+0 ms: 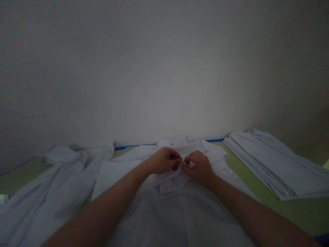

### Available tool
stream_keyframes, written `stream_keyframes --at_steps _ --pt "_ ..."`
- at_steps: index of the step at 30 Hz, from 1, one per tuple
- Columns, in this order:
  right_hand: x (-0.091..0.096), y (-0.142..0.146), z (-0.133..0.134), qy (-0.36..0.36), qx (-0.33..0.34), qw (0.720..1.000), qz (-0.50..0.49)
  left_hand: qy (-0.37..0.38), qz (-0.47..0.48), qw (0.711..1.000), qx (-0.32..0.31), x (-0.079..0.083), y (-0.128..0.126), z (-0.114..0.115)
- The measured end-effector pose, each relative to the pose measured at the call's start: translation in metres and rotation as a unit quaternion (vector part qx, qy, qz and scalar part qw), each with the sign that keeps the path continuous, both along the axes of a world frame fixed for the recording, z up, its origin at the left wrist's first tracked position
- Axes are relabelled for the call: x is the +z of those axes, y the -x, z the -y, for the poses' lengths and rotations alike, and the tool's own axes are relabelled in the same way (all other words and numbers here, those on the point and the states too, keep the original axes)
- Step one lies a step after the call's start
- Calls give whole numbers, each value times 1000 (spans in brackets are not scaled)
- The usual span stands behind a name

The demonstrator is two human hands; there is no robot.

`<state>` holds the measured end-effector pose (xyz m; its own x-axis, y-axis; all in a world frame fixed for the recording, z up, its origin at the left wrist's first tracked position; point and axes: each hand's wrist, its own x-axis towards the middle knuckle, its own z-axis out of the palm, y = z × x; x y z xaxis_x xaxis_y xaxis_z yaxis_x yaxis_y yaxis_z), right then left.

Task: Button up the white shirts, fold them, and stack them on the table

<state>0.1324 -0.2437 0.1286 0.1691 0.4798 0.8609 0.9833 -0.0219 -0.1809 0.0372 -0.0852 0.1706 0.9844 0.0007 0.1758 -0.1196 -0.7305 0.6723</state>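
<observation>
A white shirt [164, 216] lies spread in front of me, its collar end bunched up toward the wall and a seam or placket running down its middle. Over the bunched part, my left hand [166, 160] pinches the white fabric between thumb and fingers. Close against it, my right hand [199, 166] pinches the same bit of cloth at its fingertips. Both hands are closed and their fingertips nearly touch. Whether a button sits between them is too small and dim to tell.
Crumpled white cloth [56, 185] lies on the left. A neat stack of folded white garments [272, 161] rests on the right. Underneath is a yellow-green tabletop [295, 216] with blue edging, set against a plain pale wall [180, 75]. The light is dim.
</observation>
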Motion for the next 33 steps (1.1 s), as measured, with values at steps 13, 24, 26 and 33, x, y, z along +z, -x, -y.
stream_keyframes --at_steps 13,24,26,33 --pt "-3 -15 -4 50 -45 998 3 -117 15 993 23 -3 -3 5" --pt "8 -19 -3 76 -90 993 -22 -176 95 979 44 -6 -8 12" --pt "8 -22 -4 87 -65 988 -107 -181 118 976 44 -4 -7 14" --pt "7 -29 -9 104 79 930 -343 -205 181 961 44 -4 -8 21"
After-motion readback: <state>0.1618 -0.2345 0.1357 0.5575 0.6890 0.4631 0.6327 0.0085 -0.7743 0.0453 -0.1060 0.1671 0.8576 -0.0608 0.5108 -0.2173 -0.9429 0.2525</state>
